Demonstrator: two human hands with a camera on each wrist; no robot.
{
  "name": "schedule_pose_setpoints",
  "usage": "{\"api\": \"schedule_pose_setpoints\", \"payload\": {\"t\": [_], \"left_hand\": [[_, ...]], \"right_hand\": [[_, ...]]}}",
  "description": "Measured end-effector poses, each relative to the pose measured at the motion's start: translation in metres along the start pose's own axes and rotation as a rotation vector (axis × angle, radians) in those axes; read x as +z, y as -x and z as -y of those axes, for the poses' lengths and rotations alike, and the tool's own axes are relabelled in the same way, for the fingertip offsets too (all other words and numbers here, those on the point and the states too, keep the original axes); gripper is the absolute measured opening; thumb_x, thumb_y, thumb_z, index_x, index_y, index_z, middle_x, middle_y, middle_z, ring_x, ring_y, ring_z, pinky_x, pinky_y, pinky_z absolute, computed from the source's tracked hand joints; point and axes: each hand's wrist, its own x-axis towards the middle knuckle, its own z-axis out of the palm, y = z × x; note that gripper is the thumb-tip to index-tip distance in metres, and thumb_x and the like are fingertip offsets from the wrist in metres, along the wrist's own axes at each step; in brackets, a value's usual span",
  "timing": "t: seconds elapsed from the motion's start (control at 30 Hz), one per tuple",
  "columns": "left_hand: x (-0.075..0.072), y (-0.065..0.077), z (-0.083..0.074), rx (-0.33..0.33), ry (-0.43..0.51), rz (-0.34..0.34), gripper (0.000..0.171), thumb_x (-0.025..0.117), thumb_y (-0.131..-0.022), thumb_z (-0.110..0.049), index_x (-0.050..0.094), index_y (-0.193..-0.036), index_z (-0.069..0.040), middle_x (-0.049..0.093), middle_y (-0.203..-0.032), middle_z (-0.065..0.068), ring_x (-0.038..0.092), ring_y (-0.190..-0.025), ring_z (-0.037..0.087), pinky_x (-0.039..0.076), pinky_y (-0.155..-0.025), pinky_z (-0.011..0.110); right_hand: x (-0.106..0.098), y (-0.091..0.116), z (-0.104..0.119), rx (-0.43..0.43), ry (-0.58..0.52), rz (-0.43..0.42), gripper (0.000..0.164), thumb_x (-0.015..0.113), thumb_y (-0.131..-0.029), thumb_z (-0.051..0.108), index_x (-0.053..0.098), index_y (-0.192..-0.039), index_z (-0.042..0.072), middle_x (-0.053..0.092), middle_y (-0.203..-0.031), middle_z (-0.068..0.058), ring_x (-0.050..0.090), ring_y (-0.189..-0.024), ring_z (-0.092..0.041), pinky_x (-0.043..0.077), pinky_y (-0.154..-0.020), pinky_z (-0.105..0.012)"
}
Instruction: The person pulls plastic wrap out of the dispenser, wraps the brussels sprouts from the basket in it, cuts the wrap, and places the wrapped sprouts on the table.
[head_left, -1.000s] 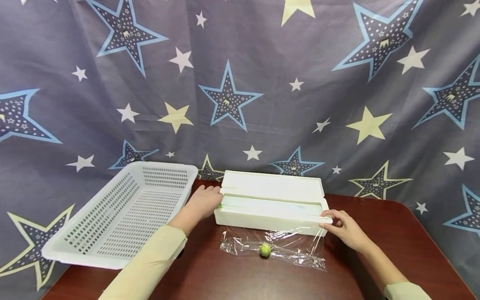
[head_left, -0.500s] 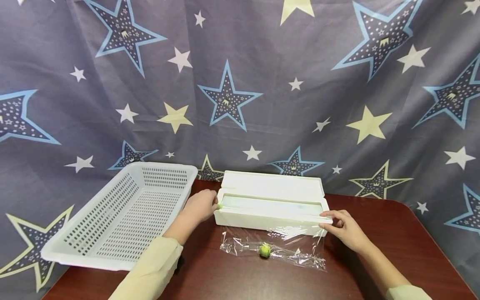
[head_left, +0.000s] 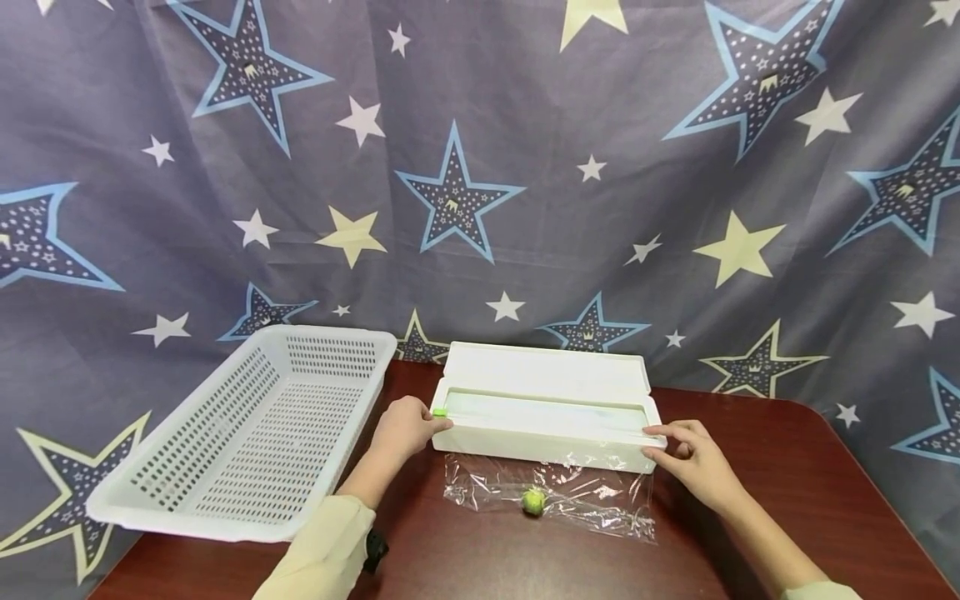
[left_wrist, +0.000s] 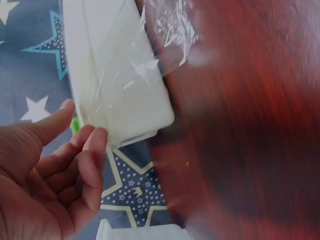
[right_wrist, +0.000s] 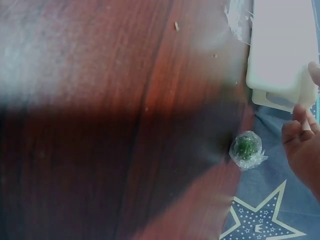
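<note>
A white cling film dispenser box lies across the table, its lid flipped back. Clear cling film stretches from its front edge over the tabletop. On the film sits a small round yellow-green fruit or vegetable. My left hand holds the box's left front corner with thumb and fingertips, beside a green slider. At the opposite end, my right hand pinches the front edge, thumb on the front face. The right wrist view catches only part of that hand.
A white perforated plastic basket stands at the left of the table. In the right wrist view, a film-wrapped green ball lies near the table's far edge, past the box's right end. A star-patterned curtain hangs behind the dark red table.
My left hand has come down and toward me from the top of the box's left end to its front corner, uncovering the green slider. The right hand keeps its hold.
</note>
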Motion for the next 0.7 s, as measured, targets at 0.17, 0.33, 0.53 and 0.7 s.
{"api": "schedule_pose_setpoints", "payload": {"t": [0.17,0.33,0.53,0.7], "left_hand": [[0.009,0.004,-0.002,-0.049,0.013,-0.08,0.038,0.075,-0.075,-0.033,0.055,-0.05,-0.013,0.048,-0.048,-0.005,0.045,-0.049,0.013,0.035,-0.047,0.028],[0.013,0.009,-0.004,-0.11,0.055,-0.073,0.027,0.071,-0.079,-0.034,0.071,-0.067,-0.011,0.059,-0.046,-0.002,0.054,-0.046,0.012,0.041,-0.049,0.029],[0.015,0.011,-0.002,-0.164,0.103,-0.013,0.03,0.065,-0.084,-0.038,0.071,-0.073,-0.011,0.058,-0.043,-0.003,0.058,-0.043,0.011,0.038,-0.046,0.028],[0.019,0.011,0.001,-0.149,0.168,-0.013,0.026,0.063,-0.086,-0.034,0.071,-0.073,-0.013,0.061,-0.049,-0.003,0.056,-0.046,0.008,0.037,-0.048,0.027]], "right_hand": [[0.002,0.003,0.001,-0.021,-0.014,-0.05,0.02,0.075,-0.077,0.012,0.073,-0.096,0.007,0.048,-0.102,-0.008,0.042,-0.066,-0.005,0.038,-0.057,-0.019],[0.003,0.005,0.001,-0.059,-0.021,-0.115,0.01,0.077,-0.074,0.008,0.075,-0.084,0.008,0.049,-0.095,-0.005,0.041,-0.076,-0.004,0.036,-0.062,-0.018],[0.004,0.006,0.0,-0.055,-0.005,-0.109,0.01,0.078,-0.072,0.008,0.075,-0.081,0.012,0.054,-0.076,0.003,0.04,-0.065,-0.001,0.035,-0.056,-0.018],[0.003,0.006,0.0,0.007,-0.042,-0.035,0.009,0.075,-0.075,0.008,0.074,-0.083,0.011,0.067,-0.074,0.009,0.051,-0.065,0.005,0.042,-0.056,-0.017]]}}
